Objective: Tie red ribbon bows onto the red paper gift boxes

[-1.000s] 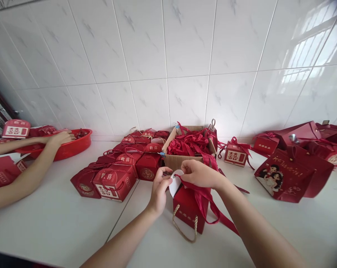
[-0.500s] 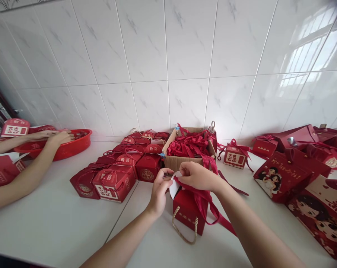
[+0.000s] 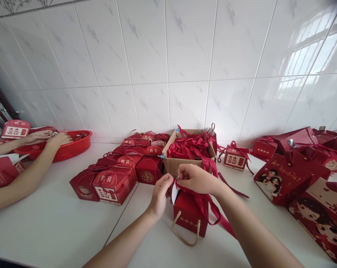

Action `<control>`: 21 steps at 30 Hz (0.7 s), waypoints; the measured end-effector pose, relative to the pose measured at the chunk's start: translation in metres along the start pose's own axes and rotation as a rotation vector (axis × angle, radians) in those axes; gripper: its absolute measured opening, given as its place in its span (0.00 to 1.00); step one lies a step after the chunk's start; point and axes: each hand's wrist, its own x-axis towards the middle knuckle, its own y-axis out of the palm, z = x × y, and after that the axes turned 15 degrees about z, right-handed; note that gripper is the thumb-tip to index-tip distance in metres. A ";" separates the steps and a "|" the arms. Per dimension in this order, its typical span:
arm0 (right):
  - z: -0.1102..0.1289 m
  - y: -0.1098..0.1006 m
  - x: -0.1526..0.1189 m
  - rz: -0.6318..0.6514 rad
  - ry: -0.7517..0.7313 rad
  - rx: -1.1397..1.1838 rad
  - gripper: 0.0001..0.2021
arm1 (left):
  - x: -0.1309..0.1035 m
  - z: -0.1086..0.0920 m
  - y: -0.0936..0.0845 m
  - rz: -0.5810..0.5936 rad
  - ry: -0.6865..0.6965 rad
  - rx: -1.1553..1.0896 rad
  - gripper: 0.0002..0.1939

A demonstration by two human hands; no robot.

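A red box (image 3: 189,214) with a twisted cream rope handle (image 3: 185,238) stands in front of me, its top flap tipped up and showing a white inner side. My left hand (image 3: 161,193) pinches the left edge of that flap. On the other side, my right hand (image 3: 194,179) is closed on a red ribbon (image 3: 203,203) at the flap. The ribbon's loops hang down the right side of the box. The fingertips of both hands are close together, and the exact spot where the ribbon meets the flap is partly hidden.
Behind the box sits a cardboard box (image 3: 182,163) full of red ribbon. Rows of red boxes (image 3: 114,186) are left, and red bags (image 3: 282,178) right. At far left, another person's hands (image 3: 58,140) work over a red basin (image 3: 81,147).
The flap has turned, so less of its white side shows. My left fingers have closed in nearer the flap's edge. The other person's hands have shifted slightly over the basin.
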 end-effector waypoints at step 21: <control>-0.009 -0.046 -0.050 0.052 0.233 -0.220 0.03 | 0.018 0.022 -0.019 -0.127 -0.181 0.398 0.14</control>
